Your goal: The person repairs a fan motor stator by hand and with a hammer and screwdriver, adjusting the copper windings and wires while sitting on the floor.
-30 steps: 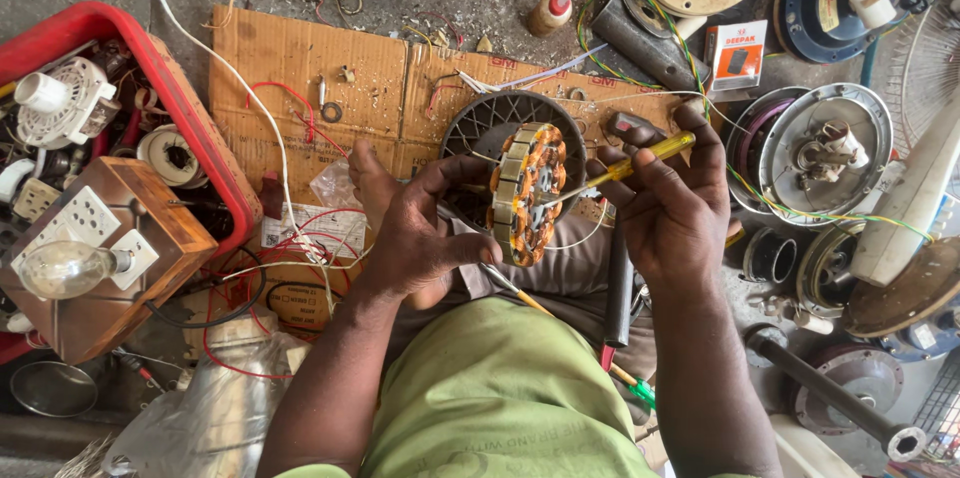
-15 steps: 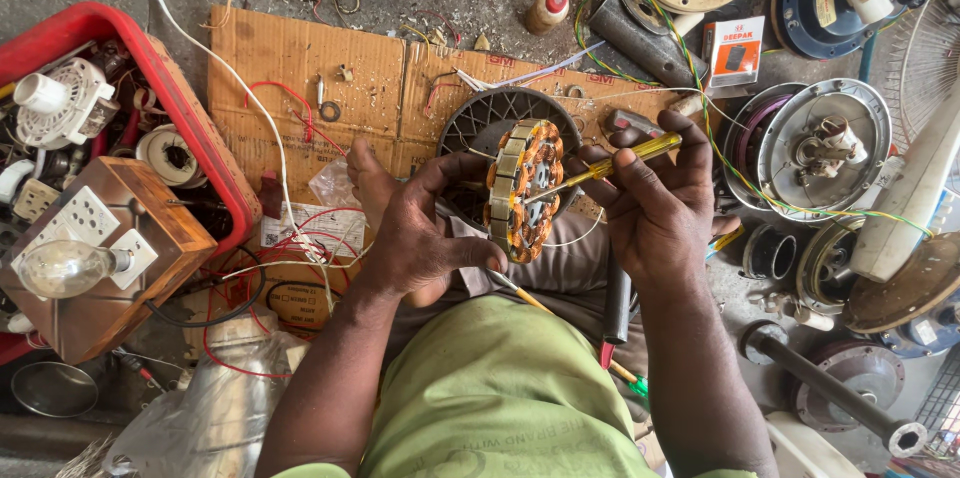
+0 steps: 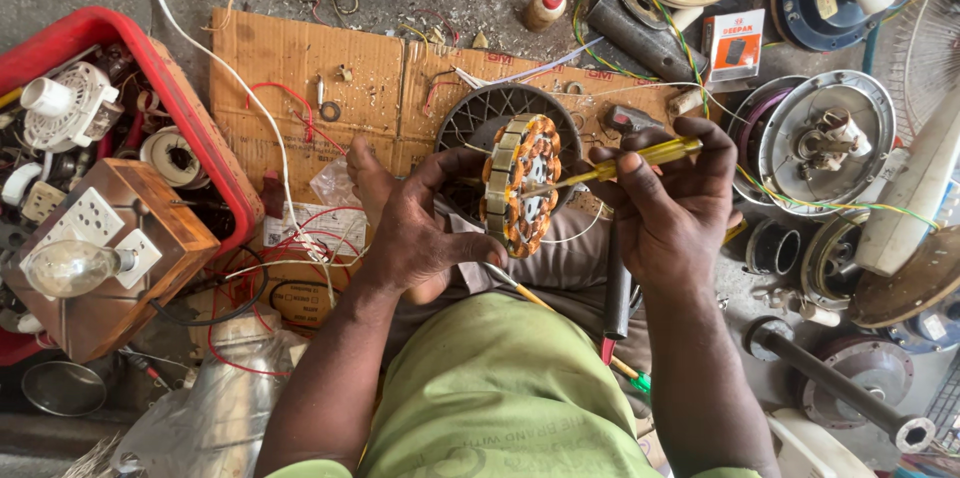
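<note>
Stator ring (image 3: 520, 183): copper-orange windings alternating with pale cream pole faces. Screwdriver (image 3: 640, 160): translucent yellow handle. Crate (image 3: 195, 128): red. Cardboard sheet (image 3: 300, 68): tan, with red wire loops (image 3: 300, 103) across it. Test board (image 3: 120, 258): brown wood, white sockets. Shirt (image 3: 500, 398): light green. Bottle (image 3: 545, 8): cream, apparently red-capped.

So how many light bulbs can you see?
1. The light bulb lies on the wooden box, left of the person's left hand. More may be hidden in the red crate.

Bright even daylight, soft shadows, sharp focus, slight wide-angle bending at edges
</note>
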The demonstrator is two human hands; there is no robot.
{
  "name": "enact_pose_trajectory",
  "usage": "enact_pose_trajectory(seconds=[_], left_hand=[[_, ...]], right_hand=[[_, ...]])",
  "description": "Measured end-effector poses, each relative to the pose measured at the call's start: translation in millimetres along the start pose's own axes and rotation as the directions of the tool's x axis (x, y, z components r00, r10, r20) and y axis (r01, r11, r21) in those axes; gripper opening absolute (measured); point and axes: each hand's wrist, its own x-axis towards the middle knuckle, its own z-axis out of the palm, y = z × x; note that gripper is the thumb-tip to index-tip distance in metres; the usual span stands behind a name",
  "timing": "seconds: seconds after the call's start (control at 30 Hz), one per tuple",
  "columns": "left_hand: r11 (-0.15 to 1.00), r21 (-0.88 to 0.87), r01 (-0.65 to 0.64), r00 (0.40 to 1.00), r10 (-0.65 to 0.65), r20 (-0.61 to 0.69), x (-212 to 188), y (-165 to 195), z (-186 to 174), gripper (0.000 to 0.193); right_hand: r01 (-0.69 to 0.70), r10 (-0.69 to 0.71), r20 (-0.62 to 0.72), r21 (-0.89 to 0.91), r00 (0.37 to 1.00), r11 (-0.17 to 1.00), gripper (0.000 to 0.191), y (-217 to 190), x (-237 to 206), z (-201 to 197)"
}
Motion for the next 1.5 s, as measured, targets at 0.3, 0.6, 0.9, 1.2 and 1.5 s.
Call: enact_pose_trajectory(seconds=[0.3, 0.6, 0.9, 1.2, 1.5], left_hand=[[0.999, 0.027, -0.032, 0.999, 0.032, 0.013, 2, 3, 2, 0.100], [0.990, 0.128, -0.058, 0.998, 0.062, -0.024, 2, 1, 1, 0.089], [0.994, 0.094, -0.062, 0.997, 0.066, -0.036, 1, -1, 5, 0.082], [0.991, 0.136, -0.017, 0.998, 0.026, -0.064, -4, 2, 4, 0.084], [0.994, 0.109, -0.014, 0.998, 0.020, -0.058, -3, 2, 4, 0.085]], right_hand=[[-0.065, 0.065, -0.013, 0.012, 0.998, 0.998, 0.043, 3, 8, 4], [-0.274, 0.276, 0.008, 0.140, 0.961, 0.951, 0.047, 22, 26, -6], [-0.211, 0.205, 0.069, 0.113, 0.976, 0.971, 0.057, 23, 26, -17], [-0.244, 0.250, -0.019, -0.302, 0.968, 0.922, 0.028, -29, 12, -6], [-0.468, 0.527, -0.167, -0.720, 0.834, 0.512, 0.022, 1, -11, 30]])
